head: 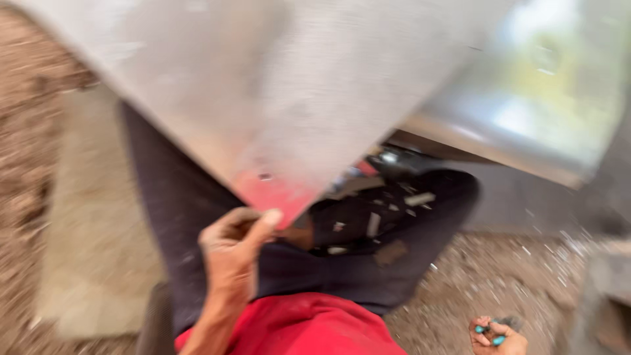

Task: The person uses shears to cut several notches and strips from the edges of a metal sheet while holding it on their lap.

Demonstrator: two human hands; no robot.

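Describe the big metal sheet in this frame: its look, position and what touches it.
The metal sheet is a large, flat, dull grey panel, blurred by motion. It fills the upper picture and tapers down to a corner with a reddish tint. The left hand grips that lower corner, thumb on its face. It is held tilted above the person's dark trousers. Its upper edges run out of view.

Blurred throughout. Bare brown dirt ground (26,151) at left and along the bottom right, strewn with pale metal offcuts (552,253). Flat pale slab (92,250) lying on the ground at left. Dark trousers (177,217) across the middle, flecked with small scraps (374,223). Red shirt (309,329) at the bottom edge. Grey block (601,302) at far right.
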